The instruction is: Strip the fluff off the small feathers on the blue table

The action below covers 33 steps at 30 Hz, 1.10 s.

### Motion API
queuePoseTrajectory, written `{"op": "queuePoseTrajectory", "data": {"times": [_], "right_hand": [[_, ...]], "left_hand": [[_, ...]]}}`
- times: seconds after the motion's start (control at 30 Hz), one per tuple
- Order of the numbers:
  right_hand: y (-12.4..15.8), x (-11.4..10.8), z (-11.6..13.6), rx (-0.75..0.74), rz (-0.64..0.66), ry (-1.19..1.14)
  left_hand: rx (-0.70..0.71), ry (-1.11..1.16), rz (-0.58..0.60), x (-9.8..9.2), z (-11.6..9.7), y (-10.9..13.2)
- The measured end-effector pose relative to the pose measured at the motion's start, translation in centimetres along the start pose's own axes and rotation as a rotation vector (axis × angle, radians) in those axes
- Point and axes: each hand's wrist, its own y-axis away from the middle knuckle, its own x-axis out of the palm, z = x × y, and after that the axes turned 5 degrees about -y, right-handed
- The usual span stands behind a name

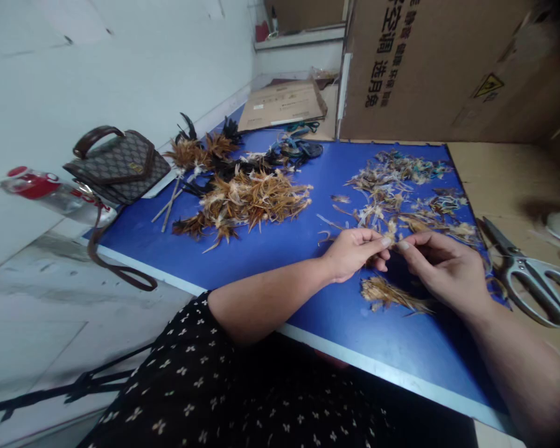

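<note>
My left hand (358, 254) is closed, with a small tan feather (391, 230) pinched between thumb and fingers. Close beside it, my right hand (448, 267) pinches with thumb and forefinger at the feather's lower end; what exactly lies between those fingertips is too small to make out. Below the hands lies a bundle of brown feathers (389, 294) on the blue tabletop (326, 305). Loose feathers and trimmings (387, 180) are spread just beyond the hands. Left of them sits a large heap of golden-brown feathers (256, 199).
Scissors (532, 274) lie at the right on cardboard. Darker feather bunches (191, 152) are at the back left, near a patterned handbag (121, 165) and a bottle (60, 193). A big cardboard box (438, 74) stands behind the table, with flattened cardboard (282, 102) beside it.
</note>
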Motion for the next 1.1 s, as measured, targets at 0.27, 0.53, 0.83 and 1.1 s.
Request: {"op": "queuePoseTrajectory", "data": {"times": [0.27,0.53,0.83,1.1], "right_hand": [[-0.06,-0.13,-0.04,0.006,-0.023,0.029],[-0.2,-0.15,-0.29,-0.046,0.025,0.02],[-0.23,-0.28,-0.13,-0.053,0.05,0.031],[-0.31,-0.08,-0.21,-0.027,0.026,0.016]], "left_hand": [[-0.025,-0.024,-0.014,0.19,-0.04,-0.03],[-0.011,-0.068,0.011,0.35,0.03,0.1],[-0.021,-0.078,0.033,0.32,-0.1,0.11],[-0.039,0.009,0.023,0.17,-0.11,0.06]]}}
